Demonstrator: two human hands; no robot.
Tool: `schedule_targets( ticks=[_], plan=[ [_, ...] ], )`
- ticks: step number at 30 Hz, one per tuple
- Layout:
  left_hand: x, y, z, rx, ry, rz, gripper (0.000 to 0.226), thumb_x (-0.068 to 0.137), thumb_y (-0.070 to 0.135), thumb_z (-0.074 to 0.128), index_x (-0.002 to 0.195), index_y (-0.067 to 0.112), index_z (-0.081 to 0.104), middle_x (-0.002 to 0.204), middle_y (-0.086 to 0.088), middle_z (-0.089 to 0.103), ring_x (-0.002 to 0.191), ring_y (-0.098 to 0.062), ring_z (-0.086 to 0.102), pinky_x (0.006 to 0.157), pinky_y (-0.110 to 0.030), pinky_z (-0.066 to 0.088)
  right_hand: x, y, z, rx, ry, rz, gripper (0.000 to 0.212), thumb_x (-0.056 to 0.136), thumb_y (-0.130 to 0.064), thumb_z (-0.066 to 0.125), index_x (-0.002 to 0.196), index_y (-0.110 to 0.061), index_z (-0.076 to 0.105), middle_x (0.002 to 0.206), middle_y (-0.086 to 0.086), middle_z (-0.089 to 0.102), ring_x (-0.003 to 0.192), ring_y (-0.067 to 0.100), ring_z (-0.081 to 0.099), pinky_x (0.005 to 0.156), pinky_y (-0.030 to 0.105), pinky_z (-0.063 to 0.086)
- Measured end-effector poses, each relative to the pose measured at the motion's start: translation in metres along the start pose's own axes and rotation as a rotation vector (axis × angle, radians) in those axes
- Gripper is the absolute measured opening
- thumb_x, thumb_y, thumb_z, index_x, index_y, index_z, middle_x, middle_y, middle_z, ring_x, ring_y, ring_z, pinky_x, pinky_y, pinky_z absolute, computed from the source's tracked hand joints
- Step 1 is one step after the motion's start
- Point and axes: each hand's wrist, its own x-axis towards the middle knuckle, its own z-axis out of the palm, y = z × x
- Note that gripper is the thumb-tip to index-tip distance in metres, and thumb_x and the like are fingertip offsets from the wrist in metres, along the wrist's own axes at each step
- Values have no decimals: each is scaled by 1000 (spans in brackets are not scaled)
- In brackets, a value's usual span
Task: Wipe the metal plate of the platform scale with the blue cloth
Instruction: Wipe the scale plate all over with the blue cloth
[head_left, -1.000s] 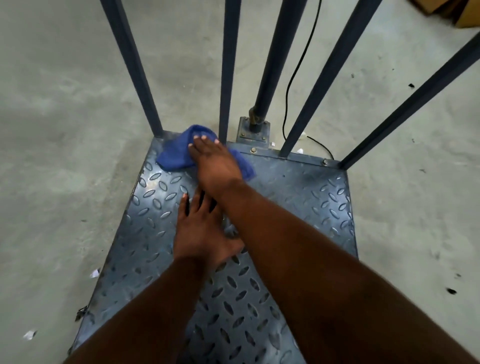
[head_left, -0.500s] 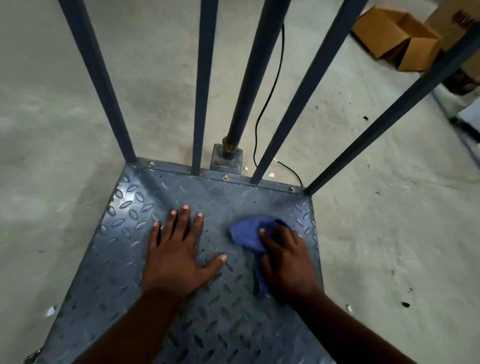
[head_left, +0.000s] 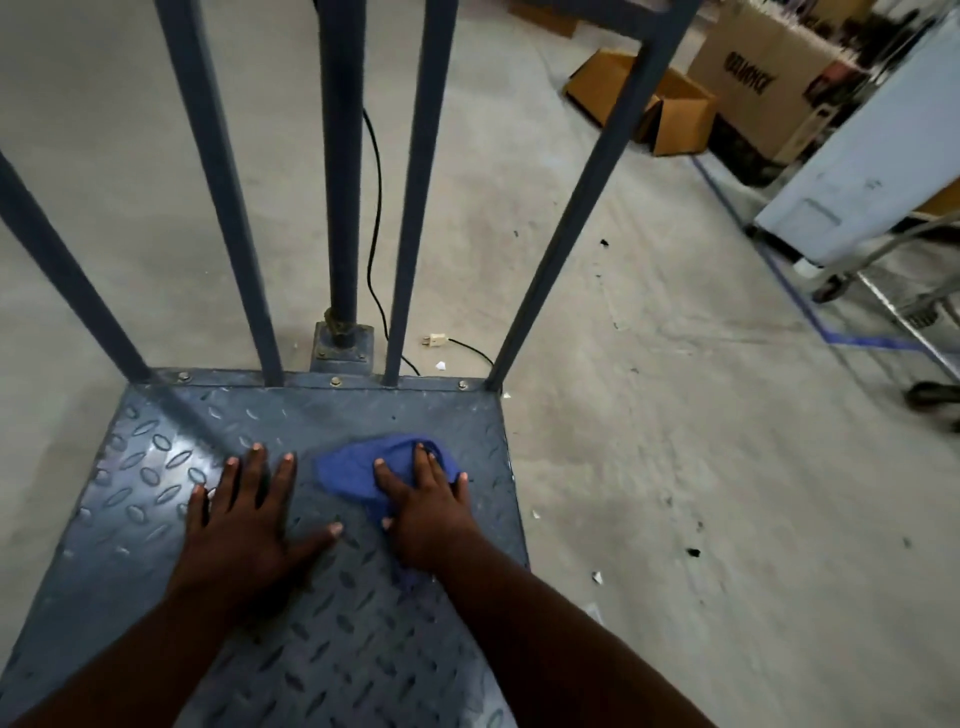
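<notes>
The blue cloth lies bunched on the metal plate of the platform scale, toward its right side, with the right hand pressing flat on it, fingers spread and straight, an open grip. The left hand rests just beside it, palm down on bare tread plate, fingers splayed, holding nothing. Blue upright bars rise from the plate's far edge. A black cable trails over the concrete floor behind, and cardboard boxes sit far right

Cardboard boxes, loose plug, blue floor tape; wheeled cart
</notes>
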Motion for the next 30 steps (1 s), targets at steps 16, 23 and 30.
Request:
schedule_targets(
  ticks=[16,23,30],
  plan=[
    [-44,12,-20,50,-413,-54,187,22,115,52,150,17,-43,144,-6,-62,158,-35,-34,128,-56,-10,-33,26,3,-94,12,2,94,99,-43,61,165,-33,-6,169,21,-19,158,34,-13,126,50,-8],
    [-55,11,-17,44,-394,-23,174,30,117,42,158,30,-39,143,-5,-62,160,-36,-28,129,-63,-3,-145,18,85,-45,190,-168,57,107,-58,21,149,-31,50,154,14,52,141,28,52,112,48,43],
    [-111,27,-6,105,-497,-86,183,3,113,26,140,20,-52,142,-10,-66,156,-37,-36,126,-65,-10,-135,52,68,-129,343,-149,43,89,-41,55,131,-37,66,146,7,55,131,30,57,116,45,37]
  ],
)
